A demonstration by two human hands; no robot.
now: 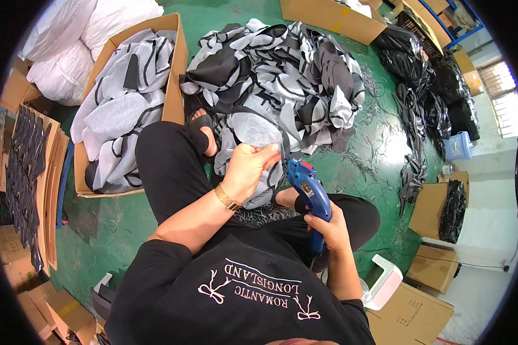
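Observation:
Between its thumb and fingers, my left hand pinches the edge of a light grey fabric piece with dark trim. My right hand is wrapped round the handle of blue electric scissors with a red part near the front. Their tip is close to the held edge, just right of my left fingers; whether the blade touches the cloth I cannot tell. Beyond my hands a big heap of grey, white and black fabric pieces spreads over the floor, partly under the held piece.
To the left stands an open cardboard box full of similar pieces. Thin dark offcuts litter the green floor. White sacks lie far left, black plastic bags far right. A white stool is near my right elbow.

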